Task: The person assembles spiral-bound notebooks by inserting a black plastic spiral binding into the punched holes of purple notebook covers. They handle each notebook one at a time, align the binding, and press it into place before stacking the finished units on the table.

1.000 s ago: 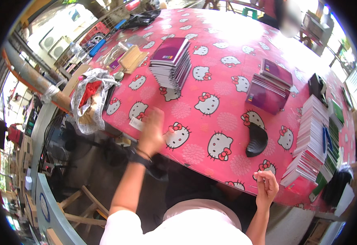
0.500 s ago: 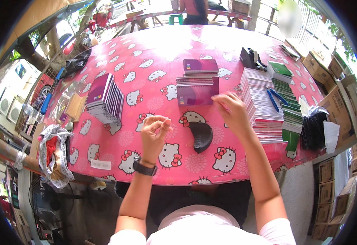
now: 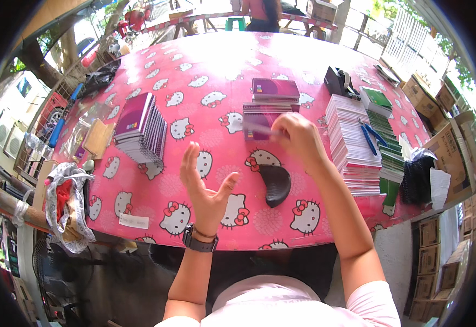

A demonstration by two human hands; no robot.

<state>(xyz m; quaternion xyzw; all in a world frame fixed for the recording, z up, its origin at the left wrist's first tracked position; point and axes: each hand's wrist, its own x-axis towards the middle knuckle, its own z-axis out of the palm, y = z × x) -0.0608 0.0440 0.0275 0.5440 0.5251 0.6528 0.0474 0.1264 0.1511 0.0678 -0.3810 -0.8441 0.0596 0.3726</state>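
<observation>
My left hand (image 3: 204, 188) is open above the near part of the table, palm turned inward, thumb apart from the fingers, holding nothing. Over the near right corner of the middle stack of purple spiral notebooks (image 3: 275, 90), my right hand (image 3: 301, 140) has its fingers pinched together. A thin, pale, motion-blurred edge reaches left from those fingertips across the purple cover; I cannot make out what it is. A black crescent-shaped object (image 3: 275, 186) lies on the table between my hands, nearer the right one.
Left stands another stack of purple spiral notebooks (image 3: 140, 131). On the right are tall piles of white-edged notebooks (image 3: 352, 144) with blue-handled pliers (image 3: 370, 139) on top, green notebooks (image 3: 377, 99), a black tape dispenser (image 3: 339, 80) and black coils (image 3: 416, 174). A plastic bag (image 3: 72, 204) sits at the left edge.
My left hand has opened from a loose pinch and turned upright, slightly to the right. My right hand has moved over the notebook stack's corner and closed its fingers there.
</observation>
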